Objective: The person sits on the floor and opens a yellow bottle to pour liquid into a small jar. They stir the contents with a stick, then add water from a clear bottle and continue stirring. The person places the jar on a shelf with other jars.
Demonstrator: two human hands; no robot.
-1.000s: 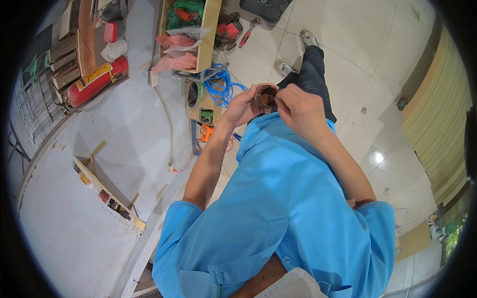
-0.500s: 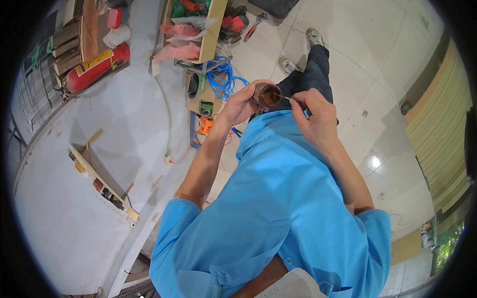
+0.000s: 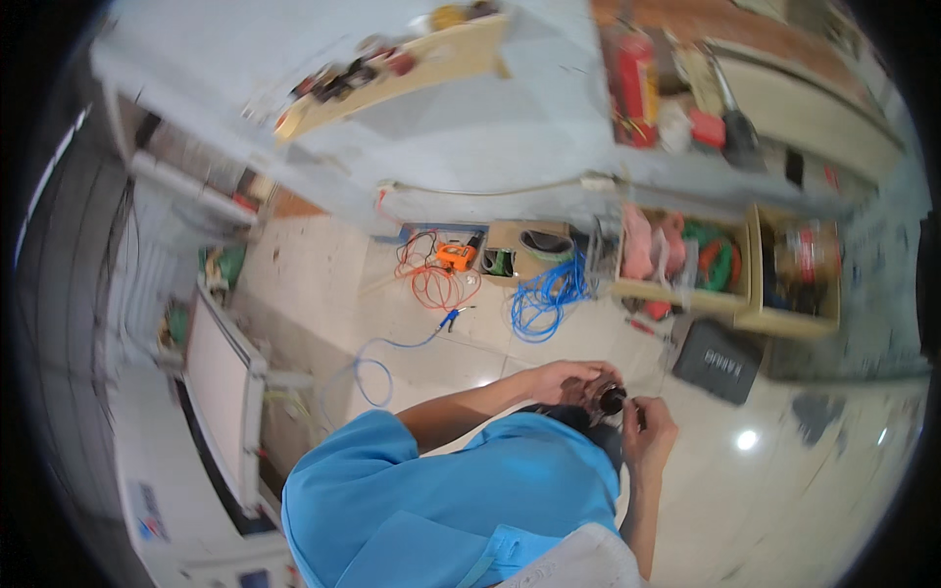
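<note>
My left hand (image 3: 569, 374) is wrapped round a small brown jar (image 3: 598, 394), whose dark round mouth faces up and toward my right hand. Close beside that mouth, my right hand (image 3: 651, 431) is closed in a pinch. It holds a thin stick, whose shaft can hardly be made out now for blur; half a second ago it showed plainly, dipping into the jar. What is inside the jar looks dark. Both hands are held in front of my blue shirt, above the tiled floor.
Ahead lie a blue coiled hose (image 3: 544, 306), an orange power tool (image 3: 458, 255) and a black case (image 3: 718, 360). Wooden boxes (image 3: 796, 316) stand at the right. A red fire extinguisher (image 3: 635, 86) and a pale shelf (image 3: 392, 73) are farther off. A white-topped table (image 3: 218, 392) is at left.
My view and body have turned left, bringing the wall shelf, hose and boxes in front of me. Both hands have stayed together at the jar, now lower and further right in the picture.
</note>
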